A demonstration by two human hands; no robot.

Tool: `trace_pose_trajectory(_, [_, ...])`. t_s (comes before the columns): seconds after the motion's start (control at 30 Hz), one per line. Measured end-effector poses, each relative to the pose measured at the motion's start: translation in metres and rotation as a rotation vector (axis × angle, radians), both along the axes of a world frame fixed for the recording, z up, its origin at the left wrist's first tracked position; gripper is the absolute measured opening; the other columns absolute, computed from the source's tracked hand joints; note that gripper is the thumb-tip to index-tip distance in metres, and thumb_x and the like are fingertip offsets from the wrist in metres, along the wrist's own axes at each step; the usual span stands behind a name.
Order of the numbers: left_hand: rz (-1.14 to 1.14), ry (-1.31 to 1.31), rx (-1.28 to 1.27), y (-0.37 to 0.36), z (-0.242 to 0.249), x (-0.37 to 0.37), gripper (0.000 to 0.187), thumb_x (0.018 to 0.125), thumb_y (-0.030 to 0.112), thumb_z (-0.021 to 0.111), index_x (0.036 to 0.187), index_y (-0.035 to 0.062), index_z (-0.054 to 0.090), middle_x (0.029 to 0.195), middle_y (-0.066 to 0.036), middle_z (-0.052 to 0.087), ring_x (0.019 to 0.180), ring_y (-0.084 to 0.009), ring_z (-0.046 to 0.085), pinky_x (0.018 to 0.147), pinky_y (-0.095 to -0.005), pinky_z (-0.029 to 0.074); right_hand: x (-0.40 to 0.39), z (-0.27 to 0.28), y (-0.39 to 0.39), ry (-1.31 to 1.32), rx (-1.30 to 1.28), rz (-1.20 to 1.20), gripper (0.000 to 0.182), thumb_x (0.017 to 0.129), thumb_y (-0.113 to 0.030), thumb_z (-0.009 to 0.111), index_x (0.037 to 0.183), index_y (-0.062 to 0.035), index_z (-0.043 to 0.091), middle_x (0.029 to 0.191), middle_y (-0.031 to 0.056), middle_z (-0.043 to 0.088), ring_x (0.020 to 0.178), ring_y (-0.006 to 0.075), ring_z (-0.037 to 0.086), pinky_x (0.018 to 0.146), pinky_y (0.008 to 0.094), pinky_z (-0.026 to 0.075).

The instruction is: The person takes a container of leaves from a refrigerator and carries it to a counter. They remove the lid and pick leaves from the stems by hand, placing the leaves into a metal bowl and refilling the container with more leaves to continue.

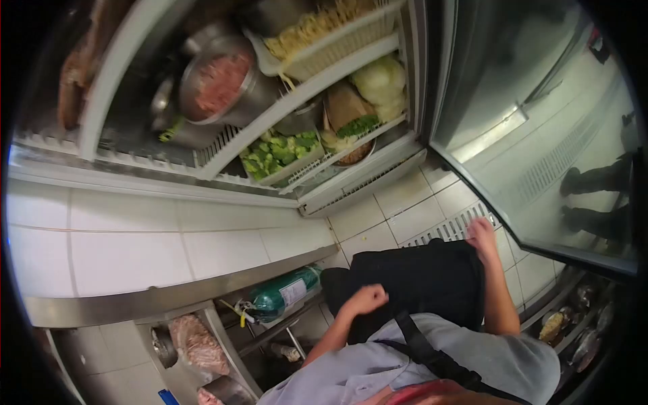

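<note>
My left hand [369, 298] is in front of my dark apron [418, 277], its fingers curled in and nothing showing in them. Out to the other side, beside the apron and near the open glass door [533, 135], is my right hand [481, 237]. Its fingers are loosely bent and slightly apart, touching nothing that I can see. Ahead is an open fridge with a metal pot of pinkish meat [223, 84], a basket of pale yellow strips [320, 34], a container of broccoli [280, 155] and a pale cabbage [381, 81].
A steel counter edge [169, 297] runs along the left, with a green gas cylinder [283, 295] below it. Bagged meat [199, 344] lies in an open drawer at lower left. A floor grate [445, 229] crosses the tiles; wrapped food [557, 324] sits on a right-hand shelf.
</note>
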State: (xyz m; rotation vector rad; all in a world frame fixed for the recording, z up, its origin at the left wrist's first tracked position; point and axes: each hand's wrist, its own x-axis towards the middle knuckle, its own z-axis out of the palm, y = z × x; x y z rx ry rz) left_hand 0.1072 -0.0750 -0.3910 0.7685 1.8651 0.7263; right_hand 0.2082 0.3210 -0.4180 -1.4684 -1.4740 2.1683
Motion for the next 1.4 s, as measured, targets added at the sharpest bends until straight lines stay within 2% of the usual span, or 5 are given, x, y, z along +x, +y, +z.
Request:
trace_pose_trajectory(0.13, [0.263,0.183,0.031,0.022,-0.089,-0.084,0.022,0.087,0.025,0.065,0.091,0.0039,0.062,0.084,-0.013,0.067,0.077,-0.0268,0.064,0.071,-0.0362,0.050,-0.247,-0.085,-0.039,0.293,0.170,0.631,0.028,0.091,-0.029,0.059,0.094,-0.0012,0.060,0.073,0.0045,0.057,0.059,0.0130,0.055,0.048,0.0271,0.042])
trace_pose_trajectory(0.37, [0.443,0.808,0.270,0.034,-0.120,-0.275,0.020,0.090,0.022,0.061,0.098,0.0037,0.063,0.087,-0.014,0.066,0.081,-0.0249,0.064,0.072,-0.0347,0.050,-0.426,-0.153,-0.065,0.247,0.147,0.391,0.037,0.089,-0.023,0.063,0.104,0.0102,0.057,0.092,0.0143,0.061,0.072,0.0228,0.066,0.057,0.0348,0.058])
trace_pose_trajectory(0.5, [0.584,0.836,0.491,0.041,-0.121,-0.294,0.016,0.091,0.014,0.061,0.102,0.0031,0.063,0.087,-0.008,0.065,0.085,-0.0176,0.062,0.071,-0.0291,0.049,-0.406,-0.158,-0.066,0.392,0.251,0.272,0.028,0.085,-0.010,0.058,0.099,0.0140,0.059,0.104,0.0217,0.063,0.080,0.0348,0.069,0.057,0.0387,0.061])
trace_pose_trajectory(0.83, [0.498,1.029,0.541,0.027,-0.040,-0.328,0.011,0.089,0.006,0.061,0.098,0.0006,0.062,0.092,-0.009,0.063,0.083,-0.0172,0.063,0.071,-0.0273,0.051,-0.282,-0.119,-0.020,0.271,0.269,0.496,0.024,0.086,-0.012,0.056,0.093,0.0101,0.061,0.086,0.0143,0.065,0.068,0.0222,0.067,0.058,0.0342,0.058])
trace_pose_trajectory(1.4, [0.351,1.759,0.336,0.045,-0.097,-0.343,0.020,0.083,0.017,0.072,0.094,0.0044,0.060,0.097,-0.011,0.061,0.090,-0.0322,0.054,0.079,-0.0402,0.042,-0.134,-0.355,0.030,0.022,0.293,0.597,0.017,0.081,-0.011,0.059,0.083,0.0064,0.060,0.071,0.0125,0.062,0.057,0.0205,0.064,0.048,0.0324,0.054])
